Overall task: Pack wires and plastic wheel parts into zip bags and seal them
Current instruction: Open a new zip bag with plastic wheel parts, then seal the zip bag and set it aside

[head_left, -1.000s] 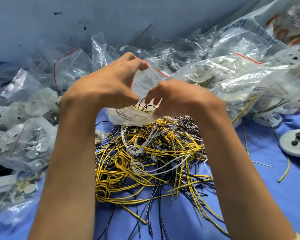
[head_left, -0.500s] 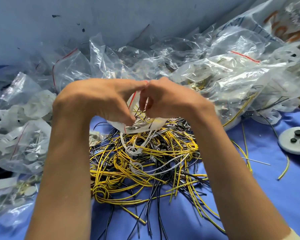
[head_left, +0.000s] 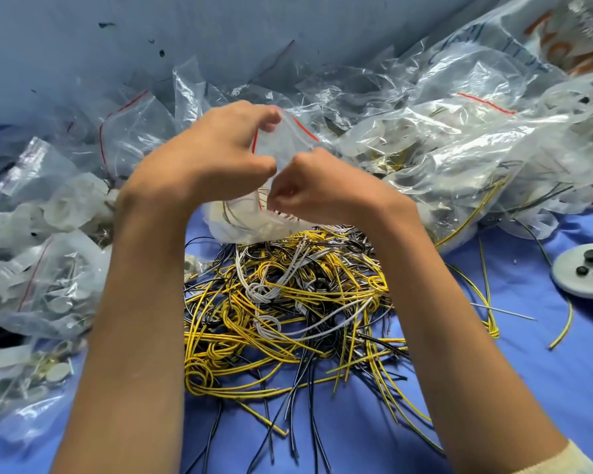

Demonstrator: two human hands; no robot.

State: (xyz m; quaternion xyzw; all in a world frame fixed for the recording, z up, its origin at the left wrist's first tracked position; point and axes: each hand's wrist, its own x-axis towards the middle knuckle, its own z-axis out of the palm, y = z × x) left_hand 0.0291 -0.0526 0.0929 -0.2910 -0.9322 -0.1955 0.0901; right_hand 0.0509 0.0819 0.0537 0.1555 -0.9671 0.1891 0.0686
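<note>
A small clear zip bag (head_left: 243,220) with a red seal line hangs above a tangled pile of yellow, black and white wires (head_left: 288,309). Coiled wires and pale parts show inside it. My left hand (head_left: 209,155) pinches the bag's top edge between thumb and fingers. My right hand (head_left: 319,189) grips the same bag lower down at its right side, fingers curled. The two hands nearly touch over the bag's mouth.
Heaps of clear zip bags (head_left: 442,159) holding parts fill the back and right; more filled bags (head_left: 38,285) lie at the left. A grey plastic wheel (head_left: 586,275) with black studs sits on the blue cloth (head_left: 528,388) at the right. Loose wires trail nearby.
My left hand has risen, lifting the bag's red-lined top edge, while my right hand has dropped lower on the bag. The bag's mouth has spread wider between them.
</note>
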